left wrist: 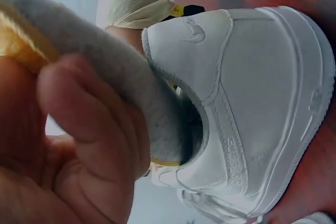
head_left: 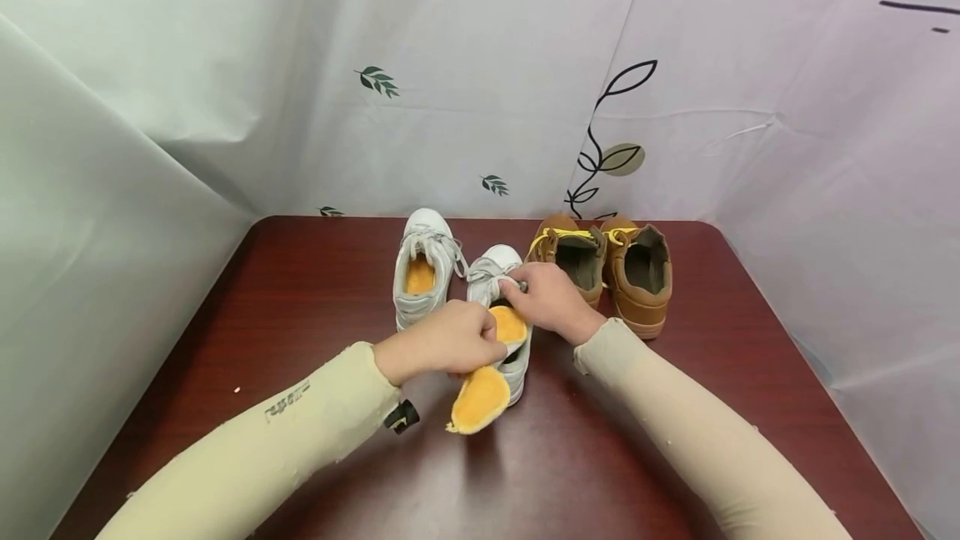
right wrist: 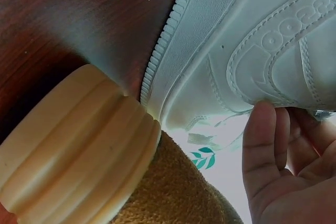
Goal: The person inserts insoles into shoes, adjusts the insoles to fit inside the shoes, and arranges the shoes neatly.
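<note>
A white lace-up sneaker (head_left: 516, 380) stands mid-table, toe away from me. My left hand (head_left: 450, 342) grips a fuzzy insole (head_left: 482, 400), orange-yellow on top, bent upward over the heel. Its front part reaches into the shoe opening; how deep is hidden. In the left wrist view the insole's pale grey underside (left wrist: 113, 61) slants into the sneaker (left wrist: 262, 87), with fingers (left wrist: 100, 124) curled round it. My right hand (head_left: 551, 298) holds the sneaker's tongue area by the laces. Fingers (right wrist: 260, 150) touch the shoe's upper (right wrist: 210, 61) in the right wrist view.
Left of it stands the matching white sneaker (head_left: 442, 273) with a yellow insole (head_left: 420, 277) inside. Two brown shoes with yellow laces stand to the right, one nearer the hand (head_left: 588, 294) and one farther right (head_left: 641, 307). Patterned white curtains (head_left: 465, 90) surround the dark red table (head_left: 322, 290).
</note>
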The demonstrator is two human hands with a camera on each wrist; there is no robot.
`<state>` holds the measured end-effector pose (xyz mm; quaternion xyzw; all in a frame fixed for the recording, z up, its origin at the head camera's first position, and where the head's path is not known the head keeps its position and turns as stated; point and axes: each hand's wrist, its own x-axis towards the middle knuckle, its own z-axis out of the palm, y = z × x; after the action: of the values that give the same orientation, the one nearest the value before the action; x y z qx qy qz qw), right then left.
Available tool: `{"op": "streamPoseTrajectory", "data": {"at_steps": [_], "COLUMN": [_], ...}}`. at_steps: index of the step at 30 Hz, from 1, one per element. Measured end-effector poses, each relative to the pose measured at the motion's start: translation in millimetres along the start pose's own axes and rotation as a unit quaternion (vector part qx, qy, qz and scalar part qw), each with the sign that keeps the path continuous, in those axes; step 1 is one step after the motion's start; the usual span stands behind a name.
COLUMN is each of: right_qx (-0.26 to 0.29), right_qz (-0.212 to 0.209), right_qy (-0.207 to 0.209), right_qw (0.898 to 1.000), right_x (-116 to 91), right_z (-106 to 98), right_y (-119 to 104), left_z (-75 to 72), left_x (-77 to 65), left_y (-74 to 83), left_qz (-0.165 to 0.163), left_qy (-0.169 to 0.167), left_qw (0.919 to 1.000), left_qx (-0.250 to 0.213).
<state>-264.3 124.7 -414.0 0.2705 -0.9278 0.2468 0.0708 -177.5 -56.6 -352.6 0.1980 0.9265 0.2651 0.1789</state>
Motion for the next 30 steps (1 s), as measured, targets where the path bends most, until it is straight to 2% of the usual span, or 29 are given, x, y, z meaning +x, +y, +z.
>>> {"op": "streamPoseTrajectory", "data": {"at_steps": [4,6,10,18,21,25,27,30], "right_qx": [0.004,0.006,0.008,0.001,-0.002,-0.003,-0.001,0.001], "right_qz": [0.001,0.0,-0.001,-0.001,0.002,0.003,0.001,0.002], "right_qy": [-0.004,-0.006,-0.007,0.001,0.002,0.004,0.002,-0.003], "right_qw": [1.0,1.0,1.0,1.0,1.0,1.0,1.0,1.0], "right_x": [-0.4,-0.4,-0.3,0.5,0.0,-0.1,0.0,-0.1], "right_z": [-0.4,-0.1,0.8,1.6,2.1,3.1,3.0,1.8], "right_y": [-0.8,-1.1,-1.1,0.6,0.4,0.4,0.5,1.0], "left_z": [-0.9,-0.3,2.6,5.2,6.9,11.9,13.4,14.6], "left_x": [7.9,11.3,17.2,31.1,38.4,43.2,41.0,33.1], "left_y": [0.3,1.3,2.6,-1.6,-6.7,-11.1,-8.3,2.4], "left_qz": [-0.025,-0.03,-0.029,-0.036,-0.03,-0.01,-0.008,-0.02], "left_qy": [-0.026,-0.035,-0.039,-0.023,-0.01,0.028,0.04,0.028], "left_qw": [0.9982,0.9973,0.9977,0.9986,0.9994,0.9989,0.9974,0.9943], "left_qx": [-0.049,-0.058,-0.047,-0.031,-0.01,0.034,0.06,0.101]}}
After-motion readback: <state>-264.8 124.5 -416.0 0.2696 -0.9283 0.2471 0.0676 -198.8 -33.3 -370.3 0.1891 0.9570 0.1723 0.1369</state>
